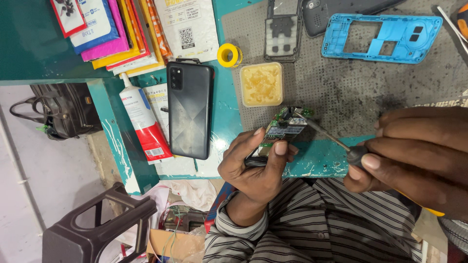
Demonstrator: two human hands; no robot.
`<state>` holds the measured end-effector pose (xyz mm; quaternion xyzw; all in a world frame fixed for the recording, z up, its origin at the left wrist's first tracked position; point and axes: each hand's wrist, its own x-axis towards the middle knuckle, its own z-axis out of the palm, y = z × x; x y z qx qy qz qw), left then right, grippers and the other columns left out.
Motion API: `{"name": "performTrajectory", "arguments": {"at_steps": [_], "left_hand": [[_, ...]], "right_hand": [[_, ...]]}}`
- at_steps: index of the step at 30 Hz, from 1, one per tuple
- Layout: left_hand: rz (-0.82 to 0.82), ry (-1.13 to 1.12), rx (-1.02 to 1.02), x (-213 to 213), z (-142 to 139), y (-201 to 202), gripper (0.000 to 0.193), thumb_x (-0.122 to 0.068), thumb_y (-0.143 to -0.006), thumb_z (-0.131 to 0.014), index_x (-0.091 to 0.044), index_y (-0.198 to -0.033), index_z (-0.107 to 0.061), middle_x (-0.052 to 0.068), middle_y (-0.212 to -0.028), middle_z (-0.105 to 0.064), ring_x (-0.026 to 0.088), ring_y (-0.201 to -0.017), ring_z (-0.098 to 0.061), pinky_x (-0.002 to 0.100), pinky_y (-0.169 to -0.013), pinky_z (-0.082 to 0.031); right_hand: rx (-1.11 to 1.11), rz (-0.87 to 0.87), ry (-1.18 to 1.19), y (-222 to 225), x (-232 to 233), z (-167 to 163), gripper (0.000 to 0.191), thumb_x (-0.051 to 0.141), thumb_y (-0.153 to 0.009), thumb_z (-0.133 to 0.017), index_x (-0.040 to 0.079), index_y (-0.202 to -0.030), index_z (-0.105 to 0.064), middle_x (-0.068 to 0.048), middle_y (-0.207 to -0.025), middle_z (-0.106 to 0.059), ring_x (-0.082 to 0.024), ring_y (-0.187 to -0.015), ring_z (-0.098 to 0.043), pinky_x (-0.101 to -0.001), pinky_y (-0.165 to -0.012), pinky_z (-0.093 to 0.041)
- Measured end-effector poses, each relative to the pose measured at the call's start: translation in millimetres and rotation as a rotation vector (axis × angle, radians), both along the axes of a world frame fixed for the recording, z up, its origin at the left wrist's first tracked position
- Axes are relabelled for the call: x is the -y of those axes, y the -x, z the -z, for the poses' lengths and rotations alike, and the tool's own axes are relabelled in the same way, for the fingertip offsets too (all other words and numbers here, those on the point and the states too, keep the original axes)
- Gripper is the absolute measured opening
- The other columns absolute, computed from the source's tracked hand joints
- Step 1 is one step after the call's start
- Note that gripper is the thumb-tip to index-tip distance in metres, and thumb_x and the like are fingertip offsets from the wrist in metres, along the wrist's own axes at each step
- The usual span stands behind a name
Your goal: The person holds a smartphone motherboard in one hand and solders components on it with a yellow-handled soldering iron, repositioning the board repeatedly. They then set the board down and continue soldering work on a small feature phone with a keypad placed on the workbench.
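Now two hands: left hand (256,168) grips one circuit board (285,130); right hand (414,156) grips one screwdriver (336,141).

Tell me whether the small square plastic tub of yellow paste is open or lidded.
Open. The small square plastic tub of yellow paste has no lid on it; the rippled yellow surface shows directly from above.

The left hand (256,168) grips a small green circuit board (285,129) over the near edge of the teal bench (29,44). The right hand (414,156) holds a screwdriver (331,139), its tip touching the board. Just beyond lie a tub of yellow paste (262,84) and a dark phone (189,109).
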<state>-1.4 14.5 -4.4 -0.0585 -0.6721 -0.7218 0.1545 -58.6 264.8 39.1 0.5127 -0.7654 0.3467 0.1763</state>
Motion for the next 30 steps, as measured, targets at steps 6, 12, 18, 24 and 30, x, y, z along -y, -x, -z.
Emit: {"name": "performTrajectory", "arguments": {"at_steps": [6, 12, 18, 24, 30], "left_hand": [[0.003, -0.003, -0.001, 0.3, -0.2, 0.4, 0.04, 0.009, -0.102, -0.071, -0.005, -0.138, -0.062, 0.02, -0.102, -0.07, 0.022, -0.074, -0.076, 0.029, -0.059, -0.064], [-0.007, -0.007, 0.004, -0.1, 0.0, -0.6, 0.04, 0.009, -0.101, -0.071, -0.005, -0.137, -0.062, 0.02, -0.102, -0.07, 0.021, -0.072, -0.075, 0.029, -0.058, -0.063], [-0.026, -0.024, 0.029, -2.5, 0.9, 3.1, 0.037, 0.008, -0.1, -0.072, -0.003, -0.135, -0.063, 0.019, -0.103, -0.071, 0.022, -0.072, -0.075, 0.028, -0.059, -0.062], [-0.081, 0.062, 0.02, -7.6, 2.4, 14.5, 0.034, 0.007, -0.097, -0.074, 0.001, -0.13, -0.065, 0.018, -0.101, -0.071, 0.018, -0.074, -0.072, 0.027, -0.065, -0.059], [-0.103, 0.049, 0.066, -19.8, 3.1, 29.3, 0.03, 0.005, -0.095, -0.075, 0.004, -0.125, -0.068, 0.014, -0.096, -0.072, 0.015, -0.073, -0.072, 0.024, -0.064, -0.058]], "right_hand": [[-0.006, 0.006, 0.01, -0.4, 0.4, 0.4, 0.037, 0.021, -0.088, -0.084, 0.009, -0.111, -0.057, -0.009, -0.091, -0.064, -0.025, -0.085, -0.066, -0.0456, -0.073, -0.066], [0.001, 0.001, 0.023, -8.4, -2.7, 2.7, 0.039, 0.019, -0.087, -0.085, 0.008, -0.111, -0.056, -0.009, -0.092, -0.063, -0.025, -0.086, -0.065, -0.0466, -0.073, -0.067], [-0.048, 0.094, 0.108, -9.5, -16.5, -4.5, 0.04, 0.017, -0.087, -0.085, 0.008, -0.112, -0.055, -0.009, -0.094, -0.062, -0.026, -0.086, -0.065, -0.0476, -0.074, -0.067], [-0.175, 0.256, 0.284, 4.1, -4.3, 19.2, 0.031, 0.008, -0.088, -0.082, 0.003, -0.107, -0.058, -0.012, -0.097, -0.062, -0.028, -0.088, -0.064, -0.0424, -0.075, -0.067], [-0.22, 0.409, 0.263, 13.6, -1.3, 29.9, 0.033, 0.008, -0.085, -0.081, 0.006, -0.106, -0.055, -0.011, -0.095, -0.064, -0.03, -0.088, -0.066, -0.0379, -0.071, -0.061]]}}
